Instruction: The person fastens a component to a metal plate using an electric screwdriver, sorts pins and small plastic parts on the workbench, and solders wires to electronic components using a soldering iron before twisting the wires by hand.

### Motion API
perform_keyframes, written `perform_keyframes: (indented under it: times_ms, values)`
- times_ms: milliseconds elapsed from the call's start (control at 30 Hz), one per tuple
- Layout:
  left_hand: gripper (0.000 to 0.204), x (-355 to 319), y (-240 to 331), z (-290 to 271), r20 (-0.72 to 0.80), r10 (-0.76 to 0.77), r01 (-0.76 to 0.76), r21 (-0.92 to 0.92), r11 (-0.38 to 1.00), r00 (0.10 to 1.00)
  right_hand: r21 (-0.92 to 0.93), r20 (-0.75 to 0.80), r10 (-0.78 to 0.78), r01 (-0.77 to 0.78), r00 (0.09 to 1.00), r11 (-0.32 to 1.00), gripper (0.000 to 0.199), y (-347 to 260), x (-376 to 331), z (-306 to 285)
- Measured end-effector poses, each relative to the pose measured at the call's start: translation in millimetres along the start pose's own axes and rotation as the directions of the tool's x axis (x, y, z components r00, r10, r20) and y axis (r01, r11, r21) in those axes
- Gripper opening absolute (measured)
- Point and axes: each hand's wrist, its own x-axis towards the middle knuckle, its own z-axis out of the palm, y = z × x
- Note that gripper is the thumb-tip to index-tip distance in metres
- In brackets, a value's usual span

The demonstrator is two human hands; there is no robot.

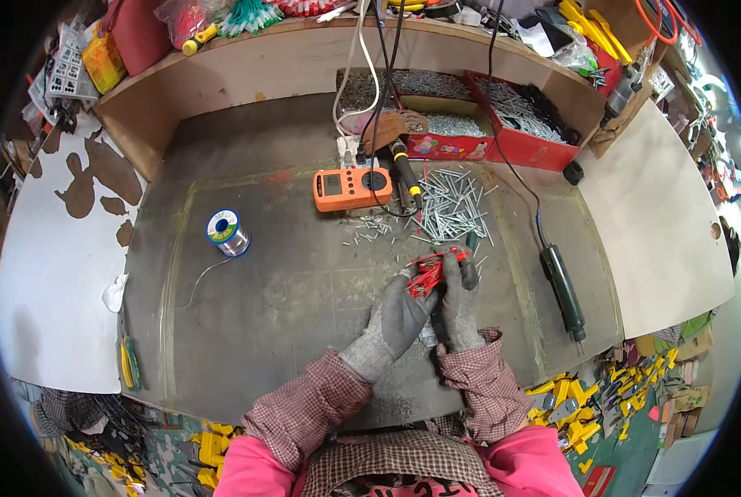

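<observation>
My left hand (397, 315), in a grey glove, is closed round a bunch of short red wires (424, 280) above the middle of the worktop. Beside it, my gloved right hand (460, 296) pinches red wire at the top of the same bunch. The fingers hide part of the bunch. Just beyond my hands lies a loose pile of long silvery screws or pins (455, 209), with smaller metal pieces (372, 227) to its left. A black soldering iron (405, 172) with yellow bands rests at the pile's edge, next to an orange meter (344, 190) with a small screen and dial.
A solder spool (231, 238) stands at left, its wire trailing. A dark green corded electric screwdriver (562, 291) lies at right. Red boxes (536, 153) of metal parts stand at the back under a wooden shelf (255, 54). Green-and-yellow cutters (129, 363) lie near the left edge.
</observation>
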Motion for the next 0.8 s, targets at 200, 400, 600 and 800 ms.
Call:
perform_keyframes:
  times_ms: [200, 400, 600, 800]
  values:
    - [0.035, 7, -8, -21, 0.281, 0.241, -0.366, 0.796, 0.482, 0.929, 0.272, 0.011, -0.06, 0.055, 0.998, 0.961, 0.025, -15, -7, 12]
    - [0.035, 1, -16, 15, 0.121, 0.289, -0.311, 0.264, 0.913, 0.95, 0.196, -0.035, -0.036, 0.042, 0.999, 0.98, 0.027, -9, -6, 8]
    - [0.036, 3, -11, 22, 0.024, 0.201, -0.202, 0.181, 0.963, 0.979, 0.159, -0.027, -0.168, 0.17, 0.985, 0.972, 0.039, -21, -9, 15]
    - [0.045, 10, -13, 10, 0.012, 0.054, -0.055, 0.254, 0.966, 0.998, 0.19, 0.06, -0.221, 0.206, 0.974, 0.96, 0.06, -26, -9, 14]
